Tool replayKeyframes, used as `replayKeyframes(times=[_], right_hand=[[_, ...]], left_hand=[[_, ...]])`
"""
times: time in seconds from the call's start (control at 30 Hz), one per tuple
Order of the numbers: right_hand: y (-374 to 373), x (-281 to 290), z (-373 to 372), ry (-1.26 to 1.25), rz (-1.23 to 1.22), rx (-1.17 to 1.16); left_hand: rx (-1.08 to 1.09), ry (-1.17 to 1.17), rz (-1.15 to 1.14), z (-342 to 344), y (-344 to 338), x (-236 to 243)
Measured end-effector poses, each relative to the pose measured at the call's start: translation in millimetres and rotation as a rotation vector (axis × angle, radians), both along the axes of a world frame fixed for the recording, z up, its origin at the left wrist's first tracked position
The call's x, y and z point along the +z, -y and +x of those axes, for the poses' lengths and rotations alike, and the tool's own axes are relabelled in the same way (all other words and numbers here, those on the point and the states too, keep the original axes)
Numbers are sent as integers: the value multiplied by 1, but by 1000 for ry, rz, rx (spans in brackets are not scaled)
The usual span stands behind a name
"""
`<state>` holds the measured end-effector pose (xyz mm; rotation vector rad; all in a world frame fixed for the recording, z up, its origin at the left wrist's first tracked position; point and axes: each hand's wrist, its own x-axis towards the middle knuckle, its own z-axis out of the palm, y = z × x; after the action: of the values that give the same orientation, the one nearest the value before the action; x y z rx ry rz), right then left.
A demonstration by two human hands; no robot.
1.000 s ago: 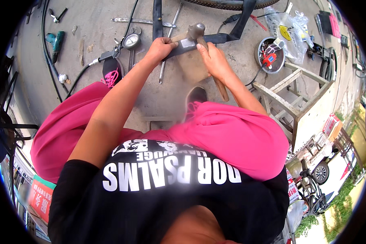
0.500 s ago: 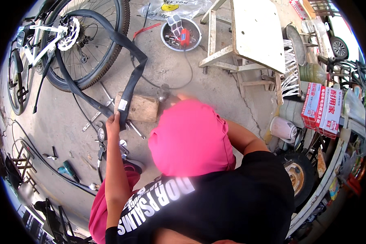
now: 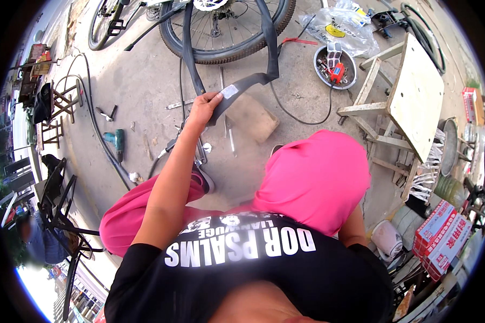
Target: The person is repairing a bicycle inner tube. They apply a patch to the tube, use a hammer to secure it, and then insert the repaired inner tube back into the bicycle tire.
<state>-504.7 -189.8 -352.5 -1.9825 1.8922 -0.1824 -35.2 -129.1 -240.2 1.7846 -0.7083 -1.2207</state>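
My left hand is closed around a flat black bicycle inner tube, beside a pale rectangular patch on it. The tube runs up as a long loop across the rear part of a bicycle wheel. Under the held stretch lies a wooden block, slightly blurred. Past my raised pink-trousered knee, only a bit of my right arm shows; the right hand is hidden. Wrenches lie on the ground left of the block.
A metal bowl holds small parts and a red corded tool. Right of it stands a white-topped stool, near red-and-white boxes. At left lie a teal power drill, a small hammer-like tool and a black hose.
The view has swung, so the scene sits farther right and higher. The tube's held end has risen toward the wheel side of the block. The hammer by the block and my right fingers have gone from sight.
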Motion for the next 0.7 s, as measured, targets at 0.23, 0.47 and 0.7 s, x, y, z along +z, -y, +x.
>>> replayKeyframes(times=[0.23, 0.47, 0.7], right_hand=[[18, 45, 227, 113, -129, 702], [1, 33, 240, 99, 163, 745], [15, 72, 124, 63, 19, 556]], left_hand=[[217, -350, -115, 28, -2, -15], [99, -294, -13, 18, -9, -7], [-40, -187, 33, 15, -16, -14]])
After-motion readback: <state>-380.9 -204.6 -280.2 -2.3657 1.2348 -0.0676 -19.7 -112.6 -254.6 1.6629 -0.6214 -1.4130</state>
